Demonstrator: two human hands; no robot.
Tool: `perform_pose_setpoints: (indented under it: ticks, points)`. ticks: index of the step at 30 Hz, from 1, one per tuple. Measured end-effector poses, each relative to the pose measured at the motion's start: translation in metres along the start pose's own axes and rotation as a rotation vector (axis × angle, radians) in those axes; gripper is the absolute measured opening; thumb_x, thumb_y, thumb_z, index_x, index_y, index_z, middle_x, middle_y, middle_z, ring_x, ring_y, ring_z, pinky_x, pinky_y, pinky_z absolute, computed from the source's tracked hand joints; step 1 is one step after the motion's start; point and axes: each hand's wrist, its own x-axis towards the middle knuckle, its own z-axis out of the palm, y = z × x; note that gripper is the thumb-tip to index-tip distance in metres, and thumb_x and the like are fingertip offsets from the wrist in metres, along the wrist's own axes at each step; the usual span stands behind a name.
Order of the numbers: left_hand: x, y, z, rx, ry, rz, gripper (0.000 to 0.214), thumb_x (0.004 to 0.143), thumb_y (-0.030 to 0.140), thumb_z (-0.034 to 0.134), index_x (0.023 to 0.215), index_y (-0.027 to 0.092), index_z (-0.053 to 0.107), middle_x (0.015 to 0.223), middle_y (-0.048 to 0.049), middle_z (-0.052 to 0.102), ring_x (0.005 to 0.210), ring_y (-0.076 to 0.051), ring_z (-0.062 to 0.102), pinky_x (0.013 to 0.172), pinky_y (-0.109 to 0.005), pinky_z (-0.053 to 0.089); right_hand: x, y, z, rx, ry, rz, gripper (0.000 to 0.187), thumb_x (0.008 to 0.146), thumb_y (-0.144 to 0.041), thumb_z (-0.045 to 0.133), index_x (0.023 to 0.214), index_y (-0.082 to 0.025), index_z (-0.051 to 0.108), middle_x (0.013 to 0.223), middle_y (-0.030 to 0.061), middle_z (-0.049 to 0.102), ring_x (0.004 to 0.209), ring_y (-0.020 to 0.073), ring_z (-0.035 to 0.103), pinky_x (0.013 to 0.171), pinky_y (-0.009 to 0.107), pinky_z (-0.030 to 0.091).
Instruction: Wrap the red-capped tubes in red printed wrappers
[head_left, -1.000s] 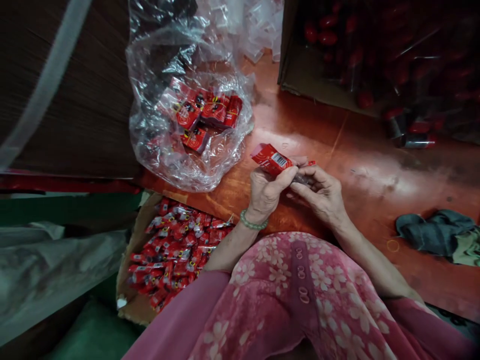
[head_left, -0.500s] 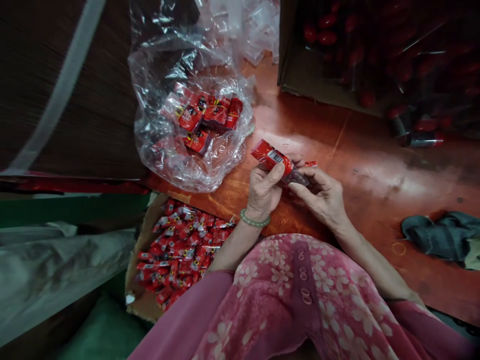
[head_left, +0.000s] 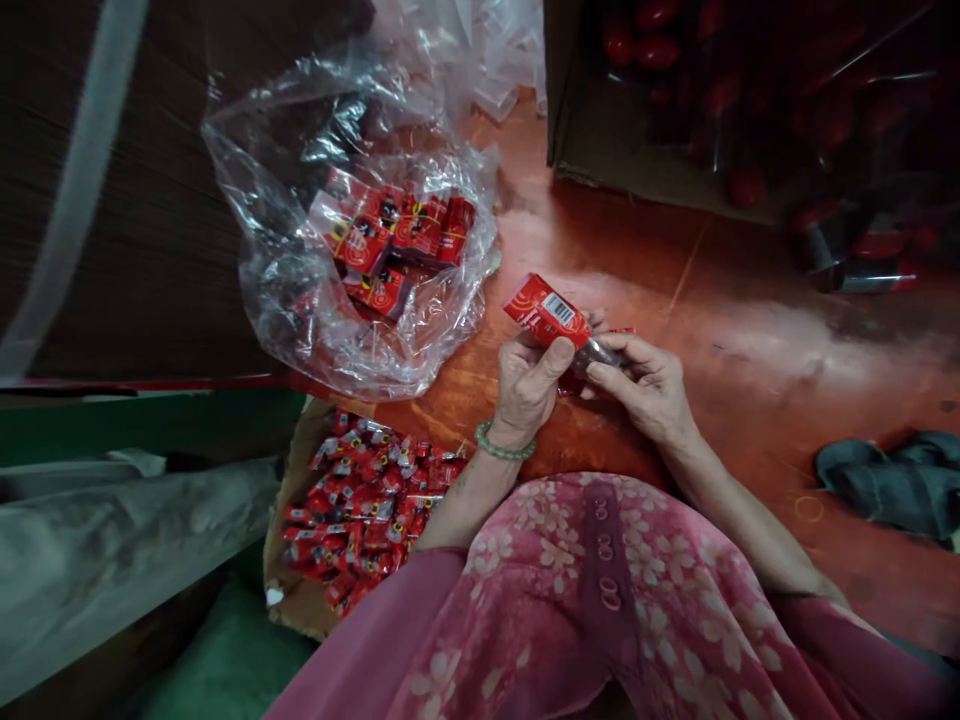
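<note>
My left hand [head_left: 527, 385], with a green bead bracelet at the wrist, pinches a small red carton with a barcode [head_left: 545, 311]. My right hand [head_left: 646, 385] is closed on a small dark item [head_left: 598, 354] whose end sits at the carton's open mouth. Both hands meet above the shiny red floor [head_left: 757, 330], just past my pink flowered knees.
A clear plastic bag [head_left: 315, 310] holding several red cartons lies to the left. A cardboard tray [head_left: 304, 450] full of packed red cartons sits by my left knee. A box [head_left: 592, 150] of red-capped items stands at the top right. A dark cloth [head_left: 892, 485] lies at the right.
The hands stay together with the carton; the dark item sits a little further into the carton's mouth. The camera has shifted slightly, so the bag appears further left.
</note>
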Motion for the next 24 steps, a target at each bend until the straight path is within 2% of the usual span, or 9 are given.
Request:
perform_pose_setpoints:
  ticks: [3,6,10,14,17,21,24]
  points:
    - [0.001,0.002,0.003,-0.027,0.074,-0.066,0.046,0.066,0.060,0.088,0.088,0.021,0.080,0.092,-0.0079,0.082,0.099,-0.027,0.078,0.092,-0.038,0.062,0.004,0.004,0.001,0.013,-0.004,0.021,0.038,0.075,-0.051,0.085,0.094,-0.020,0.072,0.076,-0.0028,0.073,0.053,0.0091,0.065,0.055,0.022,0.061]
    - [0.004,0.002,0.002,-0.029,0.095,-0.121,0.045,0.062,0.057,0.092,0.085,0.019,0.080,0.088,-0.0067,0.081,0.091,-0.024,0.078,0.090,-0.037,0.061,0.006,0.009,-0.001,-0.030,0.010,-0.031,0.038,0.077,-0.052,0.082,0.095,-0.020,0.072,0.080,-0.0021,0.073,0.057,0.0094,0.065,0.056,0.023,0.060]
    - [0.010,-0.003,-0.002,0.009,0.168,-0.092,0.043,0.055,0.049,0.097,0.078,0.018,0.078,0.075,-0.0006,0.078,0.070,-0.014,0.072,0.078,-0.028,0.058,0.005,0.016,-0.005,-0.271,0.056,-0.209,0.024,0.085,-0.040,0.076,0.098,-0.020,0.073,0.088,0.0001,0.075,0.071,0.0128,0.068,0.068,0.027,0.060]
    - [0.012,-0.005,-0.001,0.033,0.203,-0.088,0.045,0.049,0.048,0.099,0.074,0.018,0.076,0.069,0.0015,0.076,0.064,-0.011,0.068,0.073,-0.025,0.056,0.004,0.019,-0.006,-0.451,0.105,-0.377,0.016,0.087,-0.030,0.073,0.100,-0.020,0.073,0.092,0.0019,0.077,0.080,0.0153,0.070,0.078,0.030,0.058]
    - [0.011,-0.002,0.001,0.037,0.136,-0.111,0.045,0.054,0.051,0.096,0.078,0.017,0.078,0.077,-0.0024,0.078,0.069,-0.014,0.071,0.073,-0.026,0.058,0.006,0.016,-0.011,-0.346,0.081,-0.275,0.024,0.086,-0.041,0.076,0.098,-0.020,0.072,0.088,0.0014,0.075,0.072,0.0143,0.069,0.072,0.029,0.059]
    - [0.007,-0.001,0.001,0.069,-0.062,-0.190,0.046,0.067,0.059,0.087,0.084,0.017,0.079,0.091,-0.0086,0.080,0.075,-0.019,0.074,0.067,-0.029,0.059,0.009,0.006,-0.019,-0.014,-0.114,0.022,0.039,0.081,-0.055,0.079,0.093,-0.019,0.069,0.067,-0.0031,0.069,0.051,0.0098,0.063,0.055,0.023,0.057]
    - [0.005,-0.003,-0.001,0.082,-0.126,-0.203,0.045,0.072,0.059,0.084,0.084,0.017,0.078,0.093,-0.0084,0.080,0.072,-0.018,0.073,0.065,-0.029,0.059,0.010,0.001,-0.019,0.051,-0.124,0.071,0.041,0.078,-0.054,0.083,0.091,-0.019,0.066,0.063,-0.0044,0.067,0.050,0.0092,0.063,0.053,0.021,0.057]
